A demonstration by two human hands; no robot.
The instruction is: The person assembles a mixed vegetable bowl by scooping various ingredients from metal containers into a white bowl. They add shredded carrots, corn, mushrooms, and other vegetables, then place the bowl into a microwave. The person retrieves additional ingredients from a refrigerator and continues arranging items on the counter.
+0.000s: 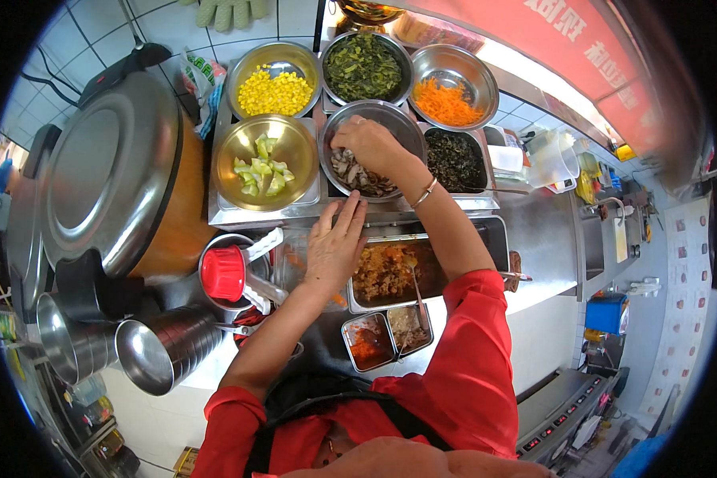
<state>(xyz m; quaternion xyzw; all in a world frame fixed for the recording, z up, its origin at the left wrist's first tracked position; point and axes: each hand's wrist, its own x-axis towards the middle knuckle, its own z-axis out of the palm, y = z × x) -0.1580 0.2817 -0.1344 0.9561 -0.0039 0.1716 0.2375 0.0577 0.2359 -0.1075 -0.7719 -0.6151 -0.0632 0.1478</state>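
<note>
My right hand (pixel 366 145) reaches down into a steel bowl (pixel 407 126) that holds greyish-brown sliced pieces (pixel 373 182), perhaps mushroom. Its fingers are bent and bunched at the far left of the pieces; the fingertips are hidden. My left hand (pixel 336 243) is open, its fingers stretched out with the tips by the bowl's near rim. Below and right of that hand, a steel pan (pixel 432 253) holds a brown and orange cooked filling (pixel 382 269) with a spoon (pixel 417 288) in it.
Around the bowl stand yellow corn (pixel 276 91), chopped greens (pixel 364 67), orange shreds (pixel 448 101), dark shreds (pixel 454 159) and pale green chunks (pixel 263 171). A large lidded cooker (pixel 111 167), stacked steel pots (pixel 167 354) and a red scoop (pixel 223 272) occupy the left. Two small tins (pixel 365 362) sit nearer me.
</note>
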